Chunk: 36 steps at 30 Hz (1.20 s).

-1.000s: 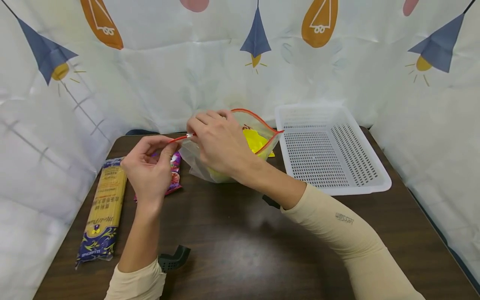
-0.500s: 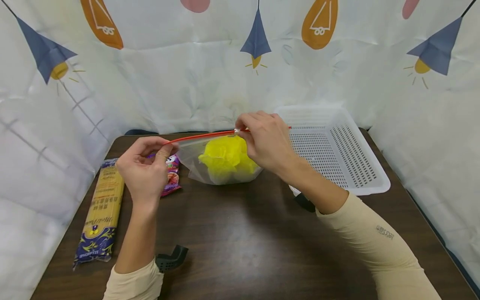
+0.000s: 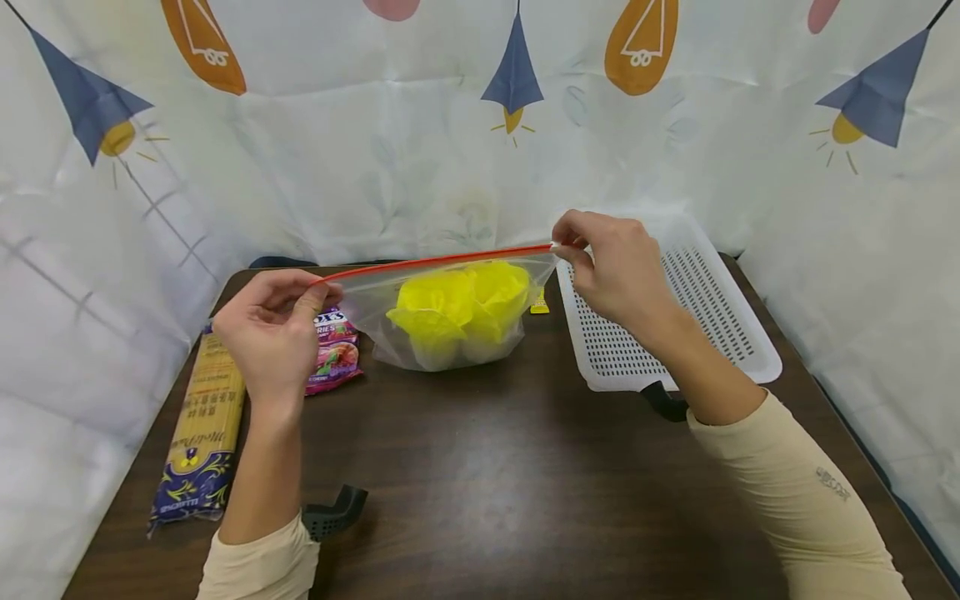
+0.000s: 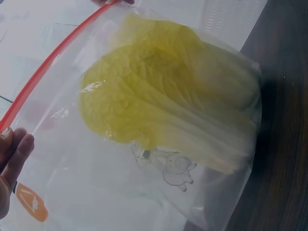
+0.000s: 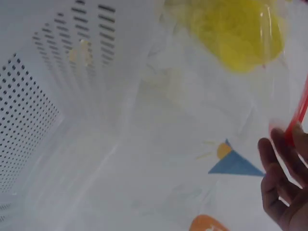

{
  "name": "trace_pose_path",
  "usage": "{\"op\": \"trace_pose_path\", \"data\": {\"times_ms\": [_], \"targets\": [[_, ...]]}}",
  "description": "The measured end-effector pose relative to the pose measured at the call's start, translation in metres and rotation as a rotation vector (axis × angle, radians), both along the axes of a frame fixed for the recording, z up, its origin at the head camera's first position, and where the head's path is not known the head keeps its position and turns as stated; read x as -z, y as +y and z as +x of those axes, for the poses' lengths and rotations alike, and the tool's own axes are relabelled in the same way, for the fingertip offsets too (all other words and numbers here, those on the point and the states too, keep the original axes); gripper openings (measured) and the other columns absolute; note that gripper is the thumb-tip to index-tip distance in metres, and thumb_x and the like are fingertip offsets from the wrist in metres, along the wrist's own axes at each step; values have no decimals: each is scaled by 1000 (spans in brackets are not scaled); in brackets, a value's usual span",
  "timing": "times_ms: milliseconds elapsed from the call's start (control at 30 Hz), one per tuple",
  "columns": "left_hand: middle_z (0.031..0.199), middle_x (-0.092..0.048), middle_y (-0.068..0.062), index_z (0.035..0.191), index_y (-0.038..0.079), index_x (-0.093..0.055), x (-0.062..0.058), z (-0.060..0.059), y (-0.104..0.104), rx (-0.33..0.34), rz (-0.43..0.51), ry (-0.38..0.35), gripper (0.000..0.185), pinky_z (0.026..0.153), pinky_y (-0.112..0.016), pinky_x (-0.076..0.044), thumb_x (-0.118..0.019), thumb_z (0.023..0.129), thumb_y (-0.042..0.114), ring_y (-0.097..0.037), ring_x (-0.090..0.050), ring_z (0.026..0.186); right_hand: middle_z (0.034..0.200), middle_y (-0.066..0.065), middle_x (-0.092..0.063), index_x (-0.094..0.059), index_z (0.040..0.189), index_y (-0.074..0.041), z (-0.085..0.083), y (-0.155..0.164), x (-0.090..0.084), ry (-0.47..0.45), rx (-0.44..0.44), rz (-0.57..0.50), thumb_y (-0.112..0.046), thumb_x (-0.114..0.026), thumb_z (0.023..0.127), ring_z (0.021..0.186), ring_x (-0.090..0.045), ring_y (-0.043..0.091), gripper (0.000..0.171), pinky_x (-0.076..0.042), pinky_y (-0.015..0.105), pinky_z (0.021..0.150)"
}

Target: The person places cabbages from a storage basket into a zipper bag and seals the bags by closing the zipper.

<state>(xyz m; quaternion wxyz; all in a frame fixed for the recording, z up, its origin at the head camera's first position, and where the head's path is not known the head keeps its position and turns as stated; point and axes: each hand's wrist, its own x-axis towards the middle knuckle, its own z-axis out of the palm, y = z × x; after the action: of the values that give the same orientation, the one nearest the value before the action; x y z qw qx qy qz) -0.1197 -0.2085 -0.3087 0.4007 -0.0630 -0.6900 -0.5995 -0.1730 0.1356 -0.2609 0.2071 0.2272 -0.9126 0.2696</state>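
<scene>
While pinching each end of the red zip strip [image 3: 438, 260], left hand [image 3: 272, 329] and right hand [image 3: 617, 265] stretch the clear bag [image 3: 442, 312] taut above the bench [image 3: 480, 467]. Best to keep that tension level, press along the seal, and check the yellow contents [image 3: 453, 308] stay below it, beside the white basket [image 3: 712, 325].
</scene>
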Motion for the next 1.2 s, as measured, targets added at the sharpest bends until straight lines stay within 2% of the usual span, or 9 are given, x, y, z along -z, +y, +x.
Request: {"op": "trace_pose_path", "data": {"times_ms": [133, 300, 433, 567, 700, 833, 967, 1067, 1200], "targets": [[82, -79, -5, 94, -13, -74, -3, -2, -3, 8, 35, -27, 17, 75, -25, -62, -78, 90, 2, -16, -77, 73, 94, 5, -76, -73, 99, -12, -5, 5, -4, -87, -28, -82, -10, -69, 99, 76, -71, 21, 4, -50, 33, 60], [82, -78, -10, 93, -9, -75, -16, -9, -13, 81, 164, -141, 14, 73, -27, -62, -80, 88, 3, -18, -78, 72, 99, 9, -74, -73, 104, -10, -16, 2, -15, -359, -95, -275, -14, -70, 100, 72, -74, 20, 7, -58, 29, 59], [85, -78, -11, 95, -6, -76, -26, -16, -20, 138, 220, -262, 16, 76, -28, -62, -81, 87, 6, -20, -78, 76, 100, 18, -72, -72, 107, -2, -30, -3, -23, -519, -131, -439, -11, -71, 98, 75, -77, 23, 12, -64, 31, 70], [87, -78, -11, 96, -5, -76, -33, -27, -22, 167, 257, -321, 15, 80, -27, -63, -81, 87, 6, -22, -78, 81, 99, 20, -71, -70, 107, 3, -45, -7, -30, -579, -129, -524, -7, -72, 96, 79, -79, 21, 15, -64, 32, 77], [86, -75, -12, 95, -8, -74, -35, -41, -20, 176, 295, -232, 12, 83, -28, -63, -80, 87, -1, -24, -76, 83, 101, 18, -71, -69, 108, 5, -56, -13, -32, -531, -146, -566, -6, -72, 96, 85, -78, 19, 16, -63, 32, 83], [88, -75, -12, 94, -13, -72, -28, -53, -24, 195, 273, -111, 16, 85, -26, -61, -81, 85, -3, -25, -73, 87, 103, 16, -72, -71, 107, 4, -61, -16, -25, -433, -156, -555, -5, -72, 96, 93, -77, 20, 14, -61, 32, 91], [95, -79, -9, 95, -16, -70, -7, -52, -32, 247, 190, -111, 17, 85, -23, -58, -79, 87, -3, -24, -73, 94, 105, 11, -75, -74, 106, -3, -55, -13, -10, -427, -120, -439, -9, -73, 96, 97, -76, 19, 12, -60, 32, 95], [99, -79, -10, 95, -18, -69, 10, -39, -38, 300, 147, -142, 16, 86, -21, -59, -76, 89, -6, -24, -74, 97, 105, 10, -76, -76, 104, -6, -44, -8, 2, -459, -116, -356, -9, -73, 96, 96, -75, 21, 9, -59, 35, 93], [106, -79, -11, 97, -19, -68, 23, -9, -47, 358, 39, -204, 13, 89, -20, -59, -73, 90, -9, -22, -73, 101, 103, 8, -77, -77, 101, -9, -21, -1, 13, -499, -110, -246, -8, -74, 95, 97, -75, 22, 7, -59, 40, 92]]}}
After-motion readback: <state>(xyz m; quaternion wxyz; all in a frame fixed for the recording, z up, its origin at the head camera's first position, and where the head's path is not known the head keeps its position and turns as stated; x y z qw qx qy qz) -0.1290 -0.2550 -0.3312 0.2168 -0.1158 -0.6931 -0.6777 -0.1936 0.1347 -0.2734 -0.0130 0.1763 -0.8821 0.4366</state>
